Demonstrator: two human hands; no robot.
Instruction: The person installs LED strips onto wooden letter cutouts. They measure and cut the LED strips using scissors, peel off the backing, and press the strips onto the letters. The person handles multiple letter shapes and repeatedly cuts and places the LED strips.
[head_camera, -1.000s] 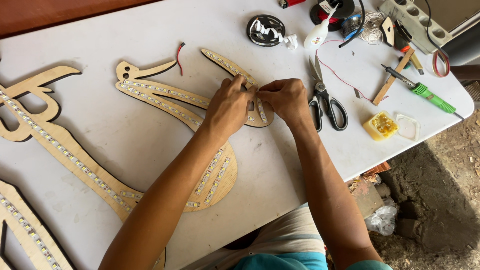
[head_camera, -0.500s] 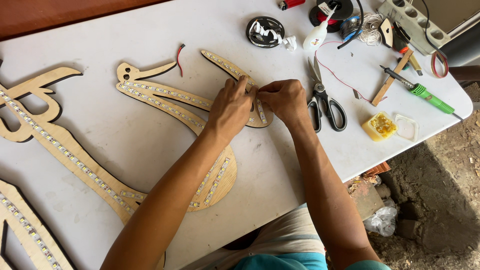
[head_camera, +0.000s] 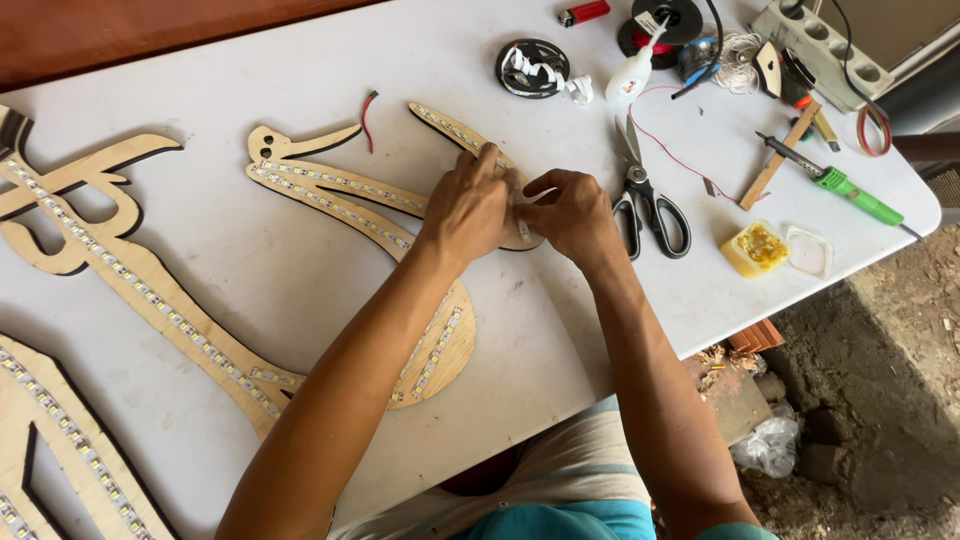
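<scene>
Plywood cutout (head_camera: 340, 190) with rows of small LED strip (head_camera: 330, 182) glued along its arms lies flat on the white table (head_camera: 300, 60), and both hands meet on its right-hand arm, near the middle of the table. One view only, from the head camera, so here is all of it. Compared with half a second ago, almost nothing has shifted: the hands sit on the same spot of the same arm, fingers bunched in the same way, and the cutout has not slid. The left hand (head_camera: 465, 210) presses down on the wood, fingers close together. The right hand (head_camera: 572, 212) has thumb and forefinger pinched on a small pale bit at the strip's end, right against the left fingertips.

That arm of the cutout has its long axis running diagonally, its narrow tip pointing up and to the left toward the far edge, while the broad rounded lobe lies toward the near edge under the left forearm. A second arm, ending in a bird-like head, points left.

Just right of the right hand lie black-handled scissors (head_camera: 650, 200). Farther right are a green-handled soldering iron (head_camera: 835, 182) and a small yellow tub (head_camera: 755, 248).
</scene>
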